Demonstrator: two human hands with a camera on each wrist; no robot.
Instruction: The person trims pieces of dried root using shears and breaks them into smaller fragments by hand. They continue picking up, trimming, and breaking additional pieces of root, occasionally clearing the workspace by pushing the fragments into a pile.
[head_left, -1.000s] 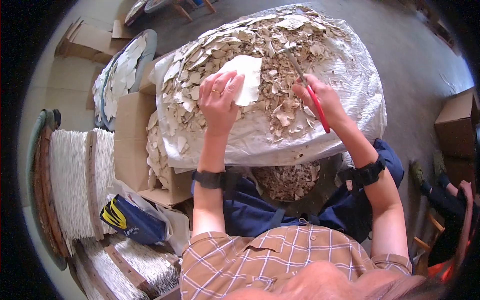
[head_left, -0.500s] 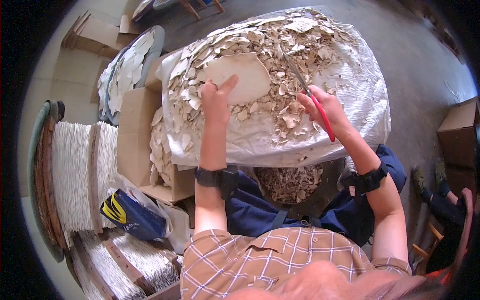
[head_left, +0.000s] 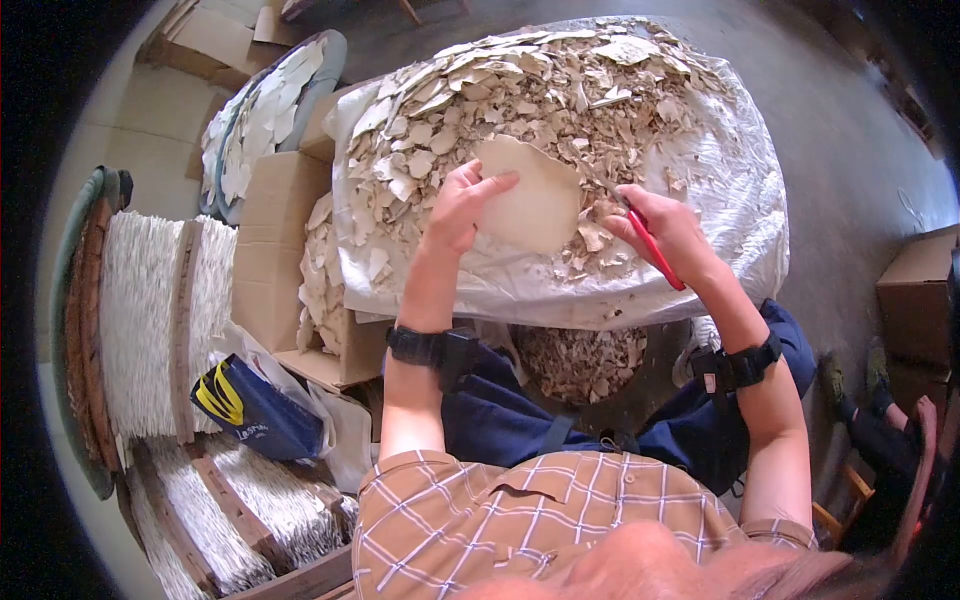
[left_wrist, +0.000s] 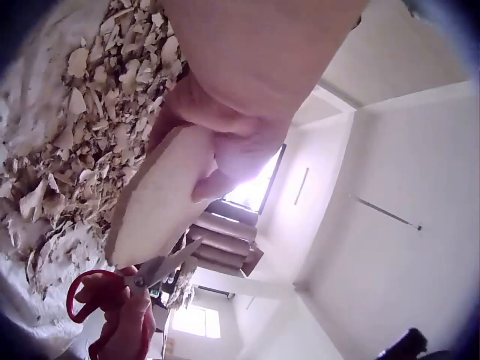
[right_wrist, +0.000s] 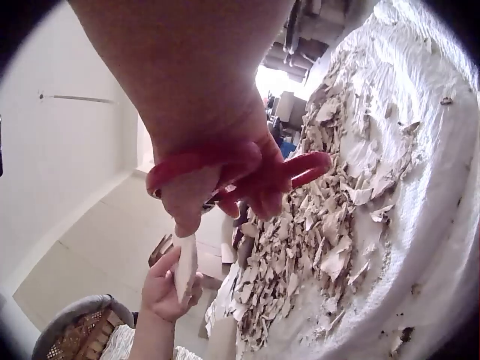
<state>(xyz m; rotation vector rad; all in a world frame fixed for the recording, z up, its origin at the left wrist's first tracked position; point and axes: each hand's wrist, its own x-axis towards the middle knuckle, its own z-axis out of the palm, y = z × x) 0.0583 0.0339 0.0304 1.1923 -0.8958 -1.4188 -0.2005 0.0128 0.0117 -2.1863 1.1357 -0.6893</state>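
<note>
Looks like trimming the edge of a pale flat piece (head_left: 545,200). Landmark = the scrap heap (head_left: 560,115). The piece is held up above the near part of the heap. L hand (head_left: 464,207) has it clamped, thumb on top & fingers under. R hand (head_left: 670,232) is at the heap's near right side, w/ fingers curled round the red-handled scissors (head_left: 655,252). The handle loops sit apart, but can't tell how wide the blades gape, or if they touch the piece.

To do it well: pinch firm but not too hard, b/c it looks stiff & might crack. Keep L fingers well back from the blades. Turn the piece into the scissors bit by bit, & take thin strips off the rough edge only. Stay over the heap so bits drop there. Go slow on curves, or too much may come off.
</note>
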